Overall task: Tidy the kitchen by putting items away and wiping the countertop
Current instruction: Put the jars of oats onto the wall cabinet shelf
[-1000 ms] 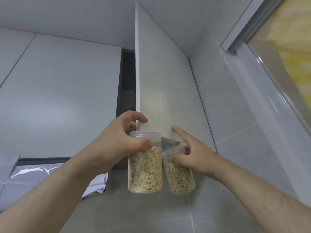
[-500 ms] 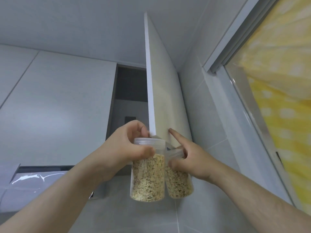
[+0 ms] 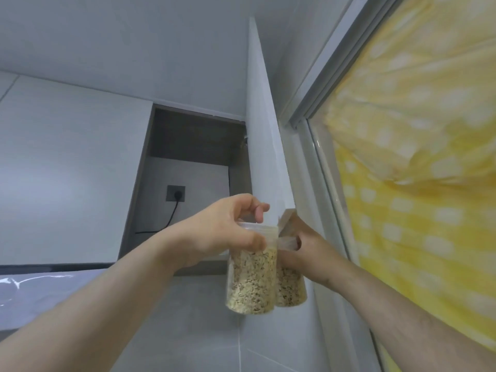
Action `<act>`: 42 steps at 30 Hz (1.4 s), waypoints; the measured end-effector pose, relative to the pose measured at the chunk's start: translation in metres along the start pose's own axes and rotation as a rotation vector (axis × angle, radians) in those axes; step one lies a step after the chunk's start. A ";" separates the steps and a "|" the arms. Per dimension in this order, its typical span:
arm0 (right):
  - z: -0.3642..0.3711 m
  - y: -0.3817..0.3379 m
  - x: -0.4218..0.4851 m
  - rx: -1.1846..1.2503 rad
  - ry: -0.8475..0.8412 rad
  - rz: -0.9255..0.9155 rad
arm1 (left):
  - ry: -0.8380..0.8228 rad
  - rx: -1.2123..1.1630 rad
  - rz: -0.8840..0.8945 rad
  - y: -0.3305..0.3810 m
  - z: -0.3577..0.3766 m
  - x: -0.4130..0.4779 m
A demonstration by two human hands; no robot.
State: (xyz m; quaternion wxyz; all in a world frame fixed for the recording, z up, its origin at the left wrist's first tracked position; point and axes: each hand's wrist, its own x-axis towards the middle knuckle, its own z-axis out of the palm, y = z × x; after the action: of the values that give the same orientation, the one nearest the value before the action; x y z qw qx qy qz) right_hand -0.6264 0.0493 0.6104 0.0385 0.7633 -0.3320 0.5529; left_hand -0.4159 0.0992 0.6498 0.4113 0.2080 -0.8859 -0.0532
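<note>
Showing two raised forearms in the foreground, each hand carrying a clear plastic jar of pale flaked grain. Left hand [image 3: 228,232]: thumb and fingers curled round the lid end of the nearer jar [image 3: 251,280], which hangs upright below the grip; the index finger is lifted and crooked above the lid. Right hand [image 3: 311,251]: partly hidden behind the nearer jar, fingers curled round the top of the second jar [image 3: 291,288], with one finger stretched up to the lower corner of the cabinet door [image 3: 261,157]; whether it touches the door cannot be told. Both jars are held side by side in the air in front of the grey tiled wall [image 3: 204,331], just below the open wall cabinet [image 3: 188,157]. The cabinet door is swung out and seen nearly edge-on. On the cabinet's back panel is a dark socket [image 3: 175,193] with a black cable [image 3: 171,216] plugged in and running down to the left. Right of the door are a window frame [image 3: 314,89] and a yellow curtain with white dots [image 3: 416,157]. Lower left is a surface under clear film [image 3: 32,285].
</note>
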 end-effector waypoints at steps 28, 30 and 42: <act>-0.033 0.050 -0.024 0.209 0.138 0.272 | 0.207 0.298 -0.334 -0.041 -0.007 0.000; -0.029 0.044 -0.027 0.204 0.136 0.263 | 0.223 0.294 -0.359 -0.049 -0.008 -0.002; 0.063 0.043 -0.016 0.272 -0.031 0.227 | 0.349 0.386 -0.444 -0.102 -0.054 -0.038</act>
State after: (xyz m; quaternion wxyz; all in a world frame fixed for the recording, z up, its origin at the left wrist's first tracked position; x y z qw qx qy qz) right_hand -0.6015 -0.0033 0.5589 -0.1329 0.7274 -0.3385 0.5819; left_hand -0.3204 0.0263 0.6319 0.4880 0.4756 -0.7291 0.0635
